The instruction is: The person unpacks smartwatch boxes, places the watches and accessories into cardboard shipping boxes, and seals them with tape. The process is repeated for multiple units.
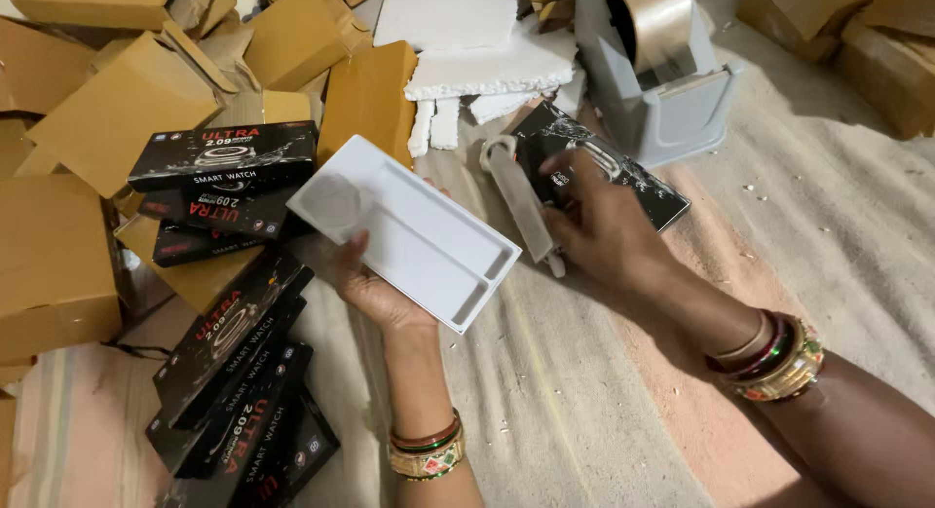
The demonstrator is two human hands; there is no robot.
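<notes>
My left hand holds a white plastic tray insert from below, tilted, with a round recess at its upper left and long slots along its length. My right hand grips a watch with a pale beige strap, its dark face under my fingers. The watch lies over a flat black product box on the cloth. Both wrists carry several bangles.
Several black watch boxes are stacked at left and lower left. Brown cardboard cartons crowd the top and left. White foam pieces lie at top centre, beside a grey tape dispenser. A striped cloth covers the floor.
</notes>
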